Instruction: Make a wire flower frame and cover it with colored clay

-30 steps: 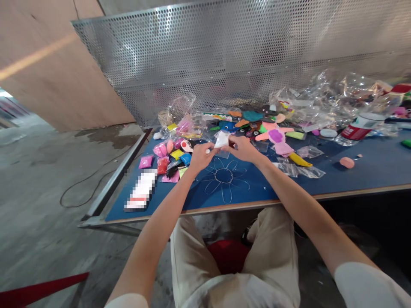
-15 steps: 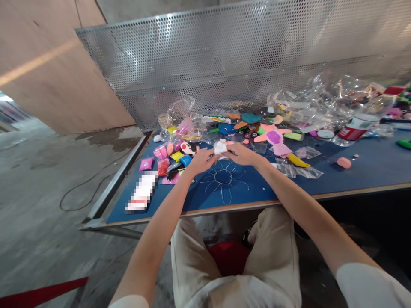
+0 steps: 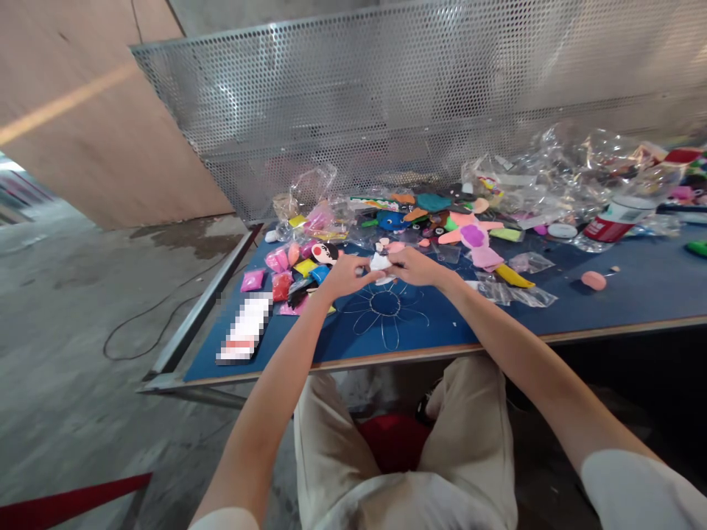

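Between my two hands is a lump of soft white modelling clay [image 3: 380,263], held above the table. My left hand [image 3: 349,275] pinches its left side with thumb and fingers. From the right, the fingers of my right hand [image 3: 413,266] grip the same lump. Just below them a flower-shaped wire frame [image 3: 385,303] lies flat, with a round centre and several looped petals; my hands partly cover its far side. Beyond the fingers sits a flat pink clay piece [image 3: 395,247].
Small coloured clay packets [image 3: 281,285] and a pixelated flat item [image 3: 244,328] lie left on the blue table [image 3: 331,346]. Clay figures [image 3: 473,237], a yellow clay piece [image 3: 513,277], clear plastic bags [image 3: 552,177] and a red-labelled bottle [image 3: 610,221] lie behind and right. A perforated metal panel [image 3: 353,96] stands behind.
The white clay has changed shape slightly between my fingers. My left hand has shifted a little, its thumb now reaching lower under the lump. The wire frame stays in place.
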`<state>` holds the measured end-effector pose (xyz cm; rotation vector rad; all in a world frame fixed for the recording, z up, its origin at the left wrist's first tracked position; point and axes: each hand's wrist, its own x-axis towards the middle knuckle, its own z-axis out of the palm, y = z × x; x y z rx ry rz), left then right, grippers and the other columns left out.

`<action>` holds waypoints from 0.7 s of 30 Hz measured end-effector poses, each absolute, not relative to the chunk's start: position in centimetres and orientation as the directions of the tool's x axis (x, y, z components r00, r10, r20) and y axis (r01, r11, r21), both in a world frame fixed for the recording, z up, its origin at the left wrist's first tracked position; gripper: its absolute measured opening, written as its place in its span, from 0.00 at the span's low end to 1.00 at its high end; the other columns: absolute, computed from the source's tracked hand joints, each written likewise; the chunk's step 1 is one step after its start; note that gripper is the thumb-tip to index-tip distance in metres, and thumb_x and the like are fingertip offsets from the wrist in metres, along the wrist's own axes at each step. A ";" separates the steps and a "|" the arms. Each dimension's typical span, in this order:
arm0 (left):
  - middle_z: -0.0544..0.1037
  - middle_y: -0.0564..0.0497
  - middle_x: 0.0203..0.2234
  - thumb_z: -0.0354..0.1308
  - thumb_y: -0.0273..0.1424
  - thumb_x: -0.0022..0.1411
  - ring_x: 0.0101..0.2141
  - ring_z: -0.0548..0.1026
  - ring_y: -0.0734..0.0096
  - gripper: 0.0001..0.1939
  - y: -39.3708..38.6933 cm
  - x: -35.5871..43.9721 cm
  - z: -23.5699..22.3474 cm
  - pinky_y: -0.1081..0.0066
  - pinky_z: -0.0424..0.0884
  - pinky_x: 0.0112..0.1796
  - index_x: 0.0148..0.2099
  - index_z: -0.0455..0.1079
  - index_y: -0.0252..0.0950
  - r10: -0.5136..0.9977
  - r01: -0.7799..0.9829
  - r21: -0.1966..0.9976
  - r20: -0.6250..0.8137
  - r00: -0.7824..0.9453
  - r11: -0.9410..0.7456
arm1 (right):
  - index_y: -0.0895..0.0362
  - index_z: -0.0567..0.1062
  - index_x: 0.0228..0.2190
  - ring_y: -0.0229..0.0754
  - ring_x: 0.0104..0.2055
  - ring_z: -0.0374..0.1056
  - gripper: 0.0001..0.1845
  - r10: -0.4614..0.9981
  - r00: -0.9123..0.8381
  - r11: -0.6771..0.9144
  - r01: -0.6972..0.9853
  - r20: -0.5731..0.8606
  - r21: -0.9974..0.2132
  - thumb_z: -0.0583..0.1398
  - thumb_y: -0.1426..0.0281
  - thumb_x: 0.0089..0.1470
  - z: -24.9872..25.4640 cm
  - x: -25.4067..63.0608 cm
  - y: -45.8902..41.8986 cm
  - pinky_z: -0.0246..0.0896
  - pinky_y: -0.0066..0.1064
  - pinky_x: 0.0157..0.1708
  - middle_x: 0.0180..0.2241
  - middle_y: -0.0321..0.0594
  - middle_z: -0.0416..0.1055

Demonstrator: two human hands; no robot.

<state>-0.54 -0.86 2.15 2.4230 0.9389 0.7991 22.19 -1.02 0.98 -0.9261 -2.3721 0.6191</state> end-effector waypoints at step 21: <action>0.66 0.55 0.20 0.62 0.56 0.59 0.26 0.63 0.71 0.27 -0.4 -0.4 1.8 0.70 0.59 0.32 0.26 0.64 0.39 0.670 0.414 0.544 0.446 0.594 -0.730 | 0.52 0.55 0.21 0.36 0.25 0.53 0.25 0.652 -0.558 0.755 0.413 0.514 -0.509 0.54 0.55 0.65 1.0 21.6 -1.1 0.48 0.30 0.28 0.20 0.30 0.52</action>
